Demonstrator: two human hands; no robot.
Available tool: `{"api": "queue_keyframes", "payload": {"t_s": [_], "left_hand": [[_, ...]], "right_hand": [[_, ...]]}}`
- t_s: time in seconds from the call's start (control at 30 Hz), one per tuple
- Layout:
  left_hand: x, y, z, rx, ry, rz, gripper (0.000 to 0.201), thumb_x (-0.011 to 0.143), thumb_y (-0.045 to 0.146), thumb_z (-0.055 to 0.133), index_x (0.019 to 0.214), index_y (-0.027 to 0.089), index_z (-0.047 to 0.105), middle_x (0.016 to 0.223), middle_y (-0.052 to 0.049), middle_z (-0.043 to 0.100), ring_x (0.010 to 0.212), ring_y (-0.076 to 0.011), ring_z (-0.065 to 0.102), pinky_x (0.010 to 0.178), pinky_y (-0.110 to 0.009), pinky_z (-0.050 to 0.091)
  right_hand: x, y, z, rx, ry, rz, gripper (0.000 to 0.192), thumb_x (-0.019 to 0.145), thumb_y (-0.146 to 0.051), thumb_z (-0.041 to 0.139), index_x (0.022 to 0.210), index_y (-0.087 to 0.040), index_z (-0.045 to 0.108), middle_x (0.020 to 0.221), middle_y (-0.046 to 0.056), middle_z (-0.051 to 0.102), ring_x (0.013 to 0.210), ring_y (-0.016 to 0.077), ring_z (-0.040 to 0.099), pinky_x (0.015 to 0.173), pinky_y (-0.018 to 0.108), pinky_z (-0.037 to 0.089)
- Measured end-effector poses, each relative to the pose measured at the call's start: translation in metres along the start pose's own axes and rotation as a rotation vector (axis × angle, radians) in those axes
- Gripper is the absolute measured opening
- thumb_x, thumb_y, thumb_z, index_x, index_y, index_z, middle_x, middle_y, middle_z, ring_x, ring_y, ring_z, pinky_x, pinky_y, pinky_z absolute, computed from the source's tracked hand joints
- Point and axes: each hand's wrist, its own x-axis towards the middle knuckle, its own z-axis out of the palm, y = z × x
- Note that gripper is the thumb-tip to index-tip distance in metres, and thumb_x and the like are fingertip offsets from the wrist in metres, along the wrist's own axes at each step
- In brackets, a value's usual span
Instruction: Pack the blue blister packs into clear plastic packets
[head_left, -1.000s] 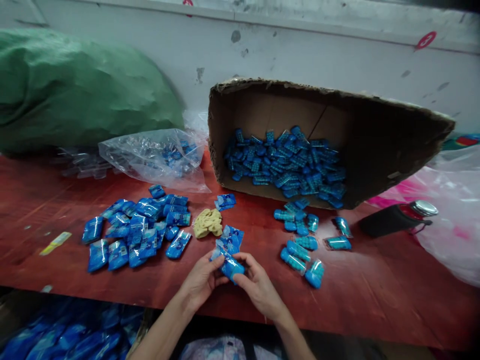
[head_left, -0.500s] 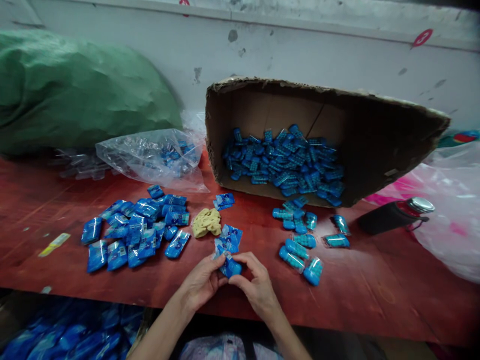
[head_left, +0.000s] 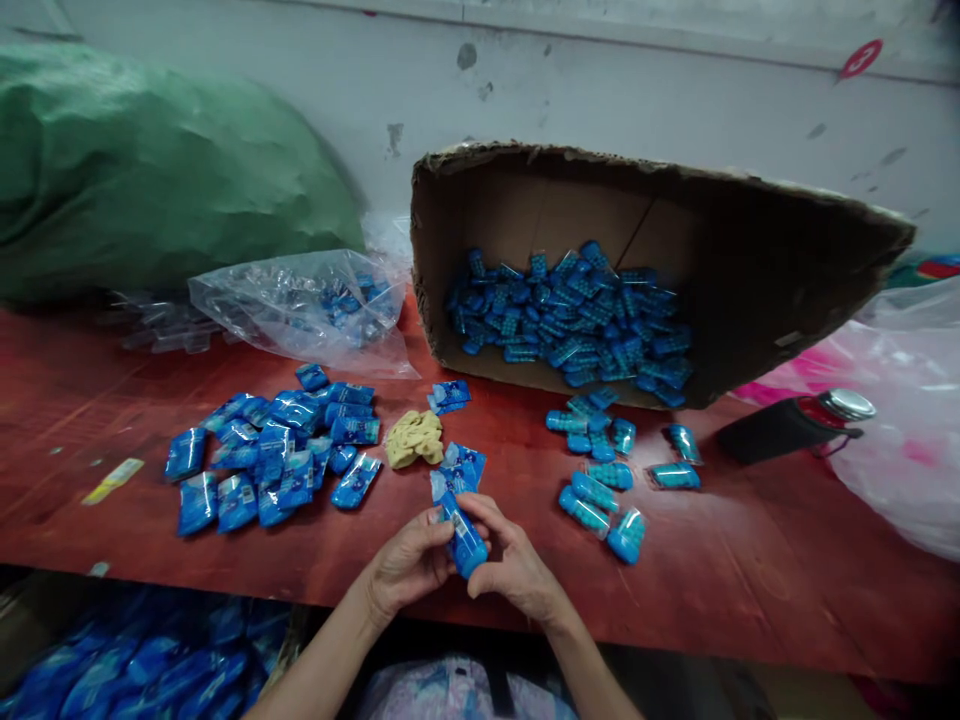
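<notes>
My left hand [head_left: 403, 563] and my right hand [head_left: 514, 566] together grip one small blue packet [head_left: 463, 537] just above the near edge of the red table [head_left: 750, 580]. The packet stands nearly upright between my fingers. A few empty blue wrappers [head_left: 459, 465] lie just beyond my hands, next to a crumpled beige rag [head_left: 414, 438]. Left of them is a heap of filled blue packets [head_left: 274, 455]. Right of my hands lie several loose blue blister strips [head_left: 604, 480].
A cardboard box [head_left: 750, 260] lies on its side at the back, full of blue strips. A clear plastic bag [head_left: 300, 305] and a green sack [head_left: 150, 160] sit at the left. A dark flask [head_left: 795, 425] and a clear pink-printed bag [head_left: 907, 420] are on the right.
My hands have turned the blue packet from lying across my fingers to nearly upright and drawn it slightly closer to the table edge.
</notes>
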Motion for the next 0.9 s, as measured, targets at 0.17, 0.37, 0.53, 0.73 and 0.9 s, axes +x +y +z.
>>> {"api": "queue_keyframes", "payload": {"t_s": [0.17,0.37,0.53,0.73,0.9], "left_hand": [[-0.001,-0.008,0.009,0.015,0.097,0.044,0.019,0.069,0.021,0.062,0.087,0.013,0.063,0.079,-0.008,0.069,0.074,-0.0172,0.064,0.066,-0.026,0.048],[0.003,-0.021,0.024,-0.062,0.335,0.164,0.014,0.070,0.025,0.062,0.076,0.013,0.064,0.065,-0.002,0.066,0.059,-0.0108,0.060,0.054,-0.020,0.048],[-0.002,-0.021,0.033,-0.161,0.407,0.177,0.011,0.075,0.022,0.056,0.079,0.013,0.062,0.071,-0.003,0.067,0.062,-0.0114,0.062,0.058,-0.023,0.051],[-0.008,-0.016,0.027,-0.110,0.295,0.068,0.015,0.076,0.018,0.055,0.089,0.011,0.060,0.085,-0.010,0.068,0.079,-0.0179,0.064,0.073,-0.032,0.051],[-0.007,-0.022,0.028,-0.107,0.286,0.166,0.013,0.073,0.018,0.059,0.084,0.013,0.061,0.079,-0.004,0.068,0.071,-0.0119,0.063,0.071,-0.025,0.050]], "right_hand": [[-0.002,0.012,0.002,0.072,0.057,0.031,0.056,0.059,-0.028,0.073,0.113,-0.030,0.055,0.117,0.002,0.048,0.110,0.0237,0.046,0.089,0.034,0.039],[-0.005,0.024,0.016,0.055,0.233,0.038,0.047,0.063,-0.022,0.066,0.109,-0.028,0.058,0.111,0.001,0.054,0.096,0.0206,0.054,0.080,0.030,0.045],[-0.005,0.031,0.018,0.076,0.329,0.077,0.040,0.067,-0.023,0.062,0.107,-0.025,0.060,0.109,0.003,0.058,0.096,0.0206,0.054,0.083,0.031,0.043],[-0.006,0.030,0.001,0.249,0.108,0.161,0.047,0.070,-0.022,0.059,0.116,-0.025,0.052,0.108,0.002,0.060,0.092,0.0186,0.056,0.084,0.033,0.043],[-0.005,0.019,0.007,0.045,0.178,0.090,0.044,0.070,-0.020,0.059,0.113,-0.025,0.055,0.112,0.001,0.057,0.100,0.0188,0.053,0.090,0.032,0.038]]}}
